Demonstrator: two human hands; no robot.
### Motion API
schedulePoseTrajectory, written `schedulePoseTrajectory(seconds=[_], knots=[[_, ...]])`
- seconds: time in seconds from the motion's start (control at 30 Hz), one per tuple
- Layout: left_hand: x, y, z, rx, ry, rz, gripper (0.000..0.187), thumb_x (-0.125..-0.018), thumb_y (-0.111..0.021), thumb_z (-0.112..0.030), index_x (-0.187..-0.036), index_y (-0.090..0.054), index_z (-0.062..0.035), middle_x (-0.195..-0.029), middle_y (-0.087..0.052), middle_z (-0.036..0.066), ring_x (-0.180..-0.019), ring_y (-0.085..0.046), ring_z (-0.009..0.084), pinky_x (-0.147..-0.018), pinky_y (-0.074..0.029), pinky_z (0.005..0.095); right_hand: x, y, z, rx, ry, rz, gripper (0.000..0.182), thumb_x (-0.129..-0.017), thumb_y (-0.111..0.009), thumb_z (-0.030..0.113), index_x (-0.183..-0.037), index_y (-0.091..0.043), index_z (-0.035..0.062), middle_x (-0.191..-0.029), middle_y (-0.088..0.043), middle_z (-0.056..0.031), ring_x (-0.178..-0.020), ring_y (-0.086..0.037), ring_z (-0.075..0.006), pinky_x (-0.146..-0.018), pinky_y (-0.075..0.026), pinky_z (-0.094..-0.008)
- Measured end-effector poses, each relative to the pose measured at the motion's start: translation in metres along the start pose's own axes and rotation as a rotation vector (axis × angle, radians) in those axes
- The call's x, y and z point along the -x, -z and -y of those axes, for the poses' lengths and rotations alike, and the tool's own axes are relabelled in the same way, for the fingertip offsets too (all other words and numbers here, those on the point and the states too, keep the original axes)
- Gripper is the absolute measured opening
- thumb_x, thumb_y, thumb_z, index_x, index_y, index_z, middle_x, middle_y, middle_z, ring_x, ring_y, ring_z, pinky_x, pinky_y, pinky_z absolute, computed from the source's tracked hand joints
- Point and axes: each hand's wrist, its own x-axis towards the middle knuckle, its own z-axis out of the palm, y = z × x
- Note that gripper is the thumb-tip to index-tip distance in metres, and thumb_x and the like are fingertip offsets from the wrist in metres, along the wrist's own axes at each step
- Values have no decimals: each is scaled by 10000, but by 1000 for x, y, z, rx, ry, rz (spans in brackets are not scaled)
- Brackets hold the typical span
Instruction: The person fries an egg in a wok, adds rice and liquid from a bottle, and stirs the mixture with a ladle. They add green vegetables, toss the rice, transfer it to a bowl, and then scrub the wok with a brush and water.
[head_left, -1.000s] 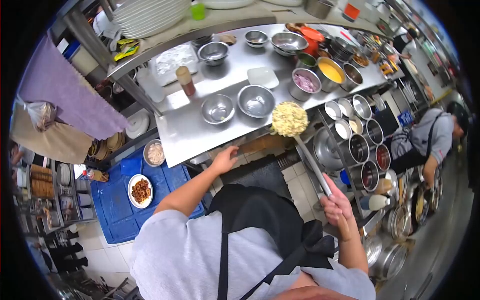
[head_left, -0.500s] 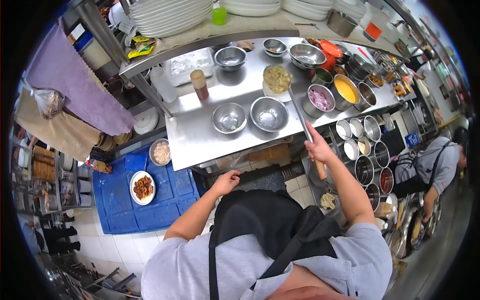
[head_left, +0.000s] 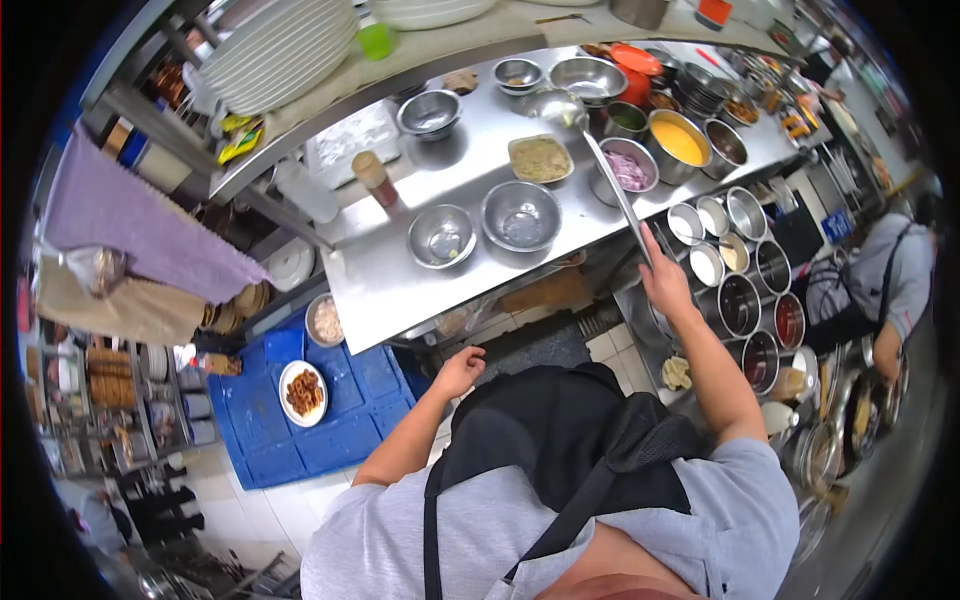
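My right hand (head_left: pixel 665 282) is closed around the handle of a long ladle (head_left: pixel 618 190). The ladle's metal bowl hangs over the back of the steel counter, beyond a small pale dish (head_left: pixel 541 159) filled with yellow-green chunky food. Close to that dish stand two steel mixing bowls (head_left: pixel 521 217), the left one with small bits inside. My left hand (head_left: pixel 460 372) hovers in front of the counter's edge, fingers loosely curled, with nothing visible in it.
Pots of sliced onion (head_left: pixel 628 170) and yellow liquid (head_left: pixel 679 138) stand on the counter's right. A sauce bottle (head_left: pixel 375 180) is on its left. A plate of food (head_left: pixel 303 393) rests on a blue surface (head_left: pixel 350 435). A co-worker (head_left: pixel 885 275) stands at right.
The food that was heaped in the ladle now lies in the pale dish. The ladle's bowl has moved back, away from the dish. The whole view has shifted and turned slightly.
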Motion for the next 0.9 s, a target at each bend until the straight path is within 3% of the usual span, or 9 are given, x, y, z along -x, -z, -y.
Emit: schedulePoseTrajectory(seconds=[0.2, 0.37, 0.43, 0.5, 0.57, 0.63, 0.73, 0.83, 0.9], knots=[[-60, 2, 32, -243, -112, 197, 347, -852, -618, -137, -1180, -583, -31, -976, -688, 116, -925, -659, 220, -822, -506, 325, 185, 3, -27, -265, -580, 201, 631, -799, -598, 94, -1401, -409, 129, -913, -620, -195, -783, -612, -345, -730, -483, -391], [-110, 11, 32, -496, -35, 480, 337, -815, -630, -160, -1116, -612, -11, -908, -674, 174, -844, -657, 262, -774, -508, 377, 372, -1, 76, -571, -1070, -53, 492, -758, -581, 50, -1245, -525, 17, -1039, -624, -159, -990, -588, -244, -872, -454, -358], [-195, 6, 171, -291, 91, 588, 365, -797, -667, -173, -1118, -612, -8, -901, -676, 163, -803, -659, 274, -747, -511, 375, 428, 3, 134, -690, -1388, -305, 512, -749, -586, 42, -1256, -524, 6, -1034, -614, -121, -1003, -570, -234, -880, -450, -346], [-216, 0, 175, -593, -36, 715, 384, -783, -687, -175, -1120, -613, -6, -906, -678, 159, -791, -661, 272, -745, -513, 377, 508, -7, 168, -465, -1387, -525, 556, -780, -588, 18, -1325, -480, 35, -948, -596, -90, -851, -583, -190, -765, -479, -314], [-235, -13, 170, -870, -188, 800, 403, -770, -706, -177, -1121, -613, -5, -911, -679, 156, -780, -662, 271, -744, -514, 378, 527, 32, 217, -581, -1775, -832, 619, -821, -574, -1, -1406, -390, 86, -885, -571, -63, -647, -537, -130, -586, -466, -273], [-259, -41, 146, -850, -229, 938, 424, -751, -727, -162, -1129, -614, -8, -900, -676, 142, -788, -664, 267, -736, -522, 364, 545, 58, 245, -497, -1490, -1193, 674, -851, -555, -18, -1455, -306, 147, -842, -554, -53, -521, -475, -93, -456, -414, -257], [-216, -87, 5, -935, -346, 931, 382, -776, -689, -119, -1135, -611, -16, -851, -667, 118, -765, -661, 240, -672, -532, 342, 558, 66, 282, -317, -1824, -1340, 678, -838, -551, 34, -1453, -301, 170, -858, -568, -100, -581, -535, -165, -512, -465, -301], [-269, -153, -8, -548, -71, 980, 367, -817, -643, -92, -1169, -569, -22, -852, -656, 103, -723, -644, 193, -583, -519, 314, 647, -6, 277, 294, -2169, -1165, 698, -828, -519, 71, -1469, -275, 198, -910, -620, -164, -674, -636, -268, -591, -530, -375], [-261, -189, -51, -403, -117, 882, 361, -858, -601, -76, -1205, -518, -23, -891, -651, 97, -695, -623, 162, -526, -489, 295, 656, -12, 289, 264, -2415, -1075, 688, -825, -524, 73, -1463, -280, 153, -1173, -598, -247, -1008, -627, -379, -851, -506, -430]])
